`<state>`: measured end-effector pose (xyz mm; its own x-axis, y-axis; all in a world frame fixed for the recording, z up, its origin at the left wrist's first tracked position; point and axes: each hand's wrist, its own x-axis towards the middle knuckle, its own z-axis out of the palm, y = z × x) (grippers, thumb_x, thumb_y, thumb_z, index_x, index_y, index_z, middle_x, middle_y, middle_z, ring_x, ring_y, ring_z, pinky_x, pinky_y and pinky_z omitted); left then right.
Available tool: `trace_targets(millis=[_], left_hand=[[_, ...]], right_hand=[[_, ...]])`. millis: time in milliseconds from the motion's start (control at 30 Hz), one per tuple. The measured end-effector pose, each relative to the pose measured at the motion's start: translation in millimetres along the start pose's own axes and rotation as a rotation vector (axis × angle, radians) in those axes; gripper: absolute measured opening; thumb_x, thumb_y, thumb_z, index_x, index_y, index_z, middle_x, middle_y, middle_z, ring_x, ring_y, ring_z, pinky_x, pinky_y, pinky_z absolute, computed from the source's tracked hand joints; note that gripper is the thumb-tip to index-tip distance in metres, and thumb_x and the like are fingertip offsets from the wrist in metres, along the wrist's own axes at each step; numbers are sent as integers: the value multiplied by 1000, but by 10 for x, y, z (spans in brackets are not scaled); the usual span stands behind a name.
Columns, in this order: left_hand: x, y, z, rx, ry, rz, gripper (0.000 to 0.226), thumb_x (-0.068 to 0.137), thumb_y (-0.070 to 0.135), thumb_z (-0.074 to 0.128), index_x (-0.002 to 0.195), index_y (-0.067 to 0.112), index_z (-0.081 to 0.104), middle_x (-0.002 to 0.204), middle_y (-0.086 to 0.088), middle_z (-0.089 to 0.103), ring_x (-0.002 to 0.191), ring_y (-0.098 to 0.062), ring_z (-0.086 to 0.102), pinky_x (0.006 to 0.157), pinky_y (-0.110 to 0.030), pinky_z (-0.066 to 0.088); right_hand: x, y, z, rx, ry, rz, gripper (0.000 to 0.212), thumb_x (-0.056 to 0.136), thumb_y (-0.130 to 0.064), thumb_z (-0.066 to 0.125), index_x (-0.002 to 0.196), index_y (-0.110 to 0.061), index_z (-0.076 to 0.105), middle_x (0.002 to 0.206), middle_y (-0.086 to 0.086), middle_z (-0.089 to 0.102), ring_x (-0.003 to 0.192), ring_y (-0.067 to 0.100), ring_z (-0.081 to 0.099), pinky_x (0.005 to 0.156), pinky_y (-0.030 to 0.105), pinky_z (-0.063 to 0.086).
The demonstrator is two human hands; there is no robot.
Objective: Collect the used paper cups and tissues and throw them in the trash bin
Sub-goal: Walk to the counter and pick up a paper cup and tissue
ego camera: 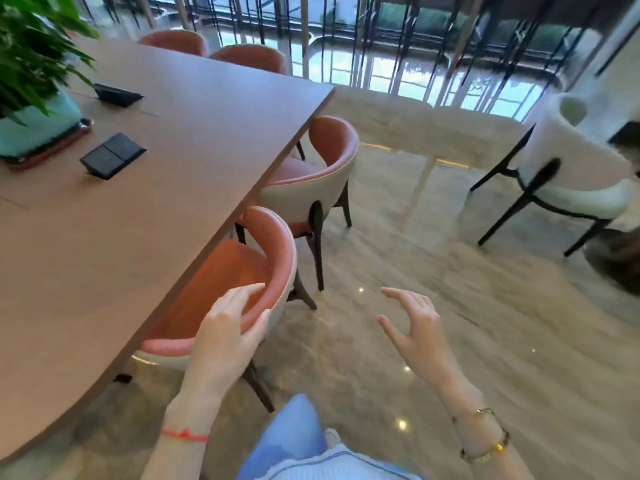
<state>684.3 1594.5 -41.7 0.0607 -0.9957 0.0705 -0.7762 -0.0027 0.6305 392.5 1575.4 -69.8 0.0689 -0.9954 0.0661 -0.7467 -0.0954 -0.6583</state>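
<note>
Your left hand point(227, 327) and right hand point(417, 325) hang in front of you, fingers spread and loosely bent, both carrying nothing — the left just over the back of the nearest chair point(242, 271), whether touching it you cannot tell. No paper cup, tissue or trash bin shows anywhere, so the collecting looks either finished or out of view. Up and left of your left hand runs a long brown table point(166, 188) with two dark socket flaps point(112, 155) and a potted plant point(31, 53) — beyond your right hand, glossy marble floor point(433, 271), a white chair point(568, 168) and tall windows.
</note>
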Motion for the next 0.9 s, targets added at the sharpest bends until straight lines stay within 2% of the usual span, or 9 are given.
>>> trace_targets(millis=[100,233,367,433,567,733,900], left_hand=[[551,226,206,19,-55,62,40,87,28,66,126,23,58,120,13,59,111,-5,54,94,-18,37],[1338,517,546,9,-88,115,38,86,27,68,123,26,59,115,11,62,107,-7,57,89,-17,38],[2322,817,973,-26,-163,207,40,87,22,68,126,19,59,122,5,63,116,-12,56,102,-28,41],[2882,982,1161,-46,-185,235,41,87,22,67,127,19,59,122,5,62,117,-12,55,103,-32,43],[3950,1323,1457,-45,-205,319,42,86,24,68,127,23,57,123,10,60,116,-5,54,99,-24,41],[5123,1769,1823,-24,-274,394,41,86,26,67,127,22,58,119,8,62,112,-9,57,95,-28,46],[6147,2076,2199,-4,-285,408,42,87,28,67,128,24,56,121,9,62,114,-9,56,91,-16,41]], right_hand=[[305,258,-176,-9,56,68,40,83,-21,73,121,-18,62,117,-5,64,114,14,52,98,20,36],[816,593,-378,-4,130,139,39,81,-17,75,118,-19,63,111,-10,61,110,14,54,94,12,31],[1573,993,-550,-14,165,217,39,81,-15,74,119,-13,64,114,1,65,111,21,55,95,18,34],[2040,1169,-661,-18,183,241,39,82,-15,74,119,-14,63,116,1,65,113,20,55,96,18,33],[3020,1448,-960,-12,227,256,39,83,-19,72,121,-18,62,118,-3,63,116,15,52,99,18,33],[4034,1816,-1291,-23,268,302,41,84,-19,72,123,-19,61,120,-3,62,116,15,51,98,16,30],[4900,2272,-1531,-17,279,345,42,85,-24,70,125,-22,59,121,-8,61,119,11,49,99,16,30]])
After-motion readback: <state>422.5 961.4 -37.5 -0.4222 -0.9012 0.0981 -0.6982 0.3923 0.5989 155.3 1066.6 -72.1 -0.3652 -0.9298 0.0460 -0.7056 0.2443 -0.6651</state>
